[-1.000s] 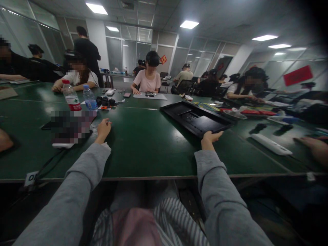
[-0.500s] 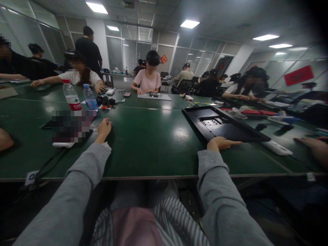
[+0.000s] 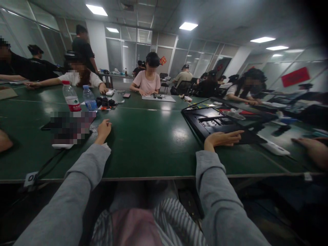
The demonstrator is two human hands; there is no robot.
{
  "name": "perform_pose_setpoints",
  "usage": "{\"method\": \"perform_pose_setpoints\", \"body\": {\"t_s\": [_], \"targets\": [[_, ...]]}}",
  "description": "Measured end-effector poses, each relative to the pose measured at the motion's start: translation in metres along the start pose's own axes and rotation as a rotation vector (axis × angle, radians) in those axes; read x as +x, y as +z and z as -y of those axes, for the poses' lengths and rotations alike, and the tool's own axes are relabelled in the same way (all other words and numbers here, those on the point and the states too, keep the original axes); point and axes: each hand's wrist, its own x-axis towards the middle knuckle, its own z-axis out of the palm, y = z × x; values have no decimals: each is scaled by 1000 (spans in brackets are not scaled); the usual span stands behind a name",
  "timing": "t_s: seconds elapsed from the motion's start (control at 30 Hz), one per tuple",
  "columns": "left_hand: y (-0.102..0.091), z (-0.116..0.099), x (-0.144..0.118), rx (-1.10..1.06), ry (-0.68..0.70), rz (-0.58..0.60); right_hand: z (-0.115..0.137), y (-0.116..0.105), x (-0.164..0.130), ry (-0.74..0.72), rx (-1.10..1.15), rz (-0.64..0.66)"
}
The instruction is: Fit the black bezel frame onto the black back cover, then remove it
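— Starting with the biggest thing: the green bench [image 3: 143, 143] fills the middle of the frame, and people sit along its far side in the upper part of the view.

— And the black panel [image 3: 217, 124]?

— It lies right of centre, tilted across the bench top, its recessed back side facing up. The right hand [image 3: 221, 139] rests flat on its near edge, fingers [image 3: 234, 134] stretched out and together, pressing rather than gripping. Nothing is closed around it.

— What about the other hand?

— The left hand [image 3: 103, 130] sits left of centre, fingers curled loosely in, knuckles on the bench beside a blurred dark object [image 3: 70, 126]. I see nothing held in it.

— Risks?

— As I judge it, a flat palm gives poor control: the panel could slide or swing into the white power strip [image 3: 273, 148] just beside its right corner, or toward another person's hand [image 3: 311, 148] at the right edge.

— Smaller things?

— Two water bottles [image 3: 72, 97] stand at upper left, well apart from the panel; a tug on the nearby cable [image 3: 48, 163] could topple them.
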Motion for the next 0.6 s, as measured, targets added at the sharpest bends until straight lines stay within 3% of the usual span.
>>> {"method": "perform_pose_setpoints", "body": {"t_s": [0.1,0.2,0.27,0.47,0.6], "targets": [[-2,-3,-2,-12,-2,7,18,7,-13,-246,50,55],[-4,-5,-3,-18,2,8,33,6,-30,-542,99,173],[-5,-6,-3,-19,1,1,43,1,-41,-664,108,269],[-5,-15,-4,-97,17,-45,64,-22,-58,-654,52,415],[-3,-21,-6,-182,66,-93,62,-19,-62,-609,77,573]]}}
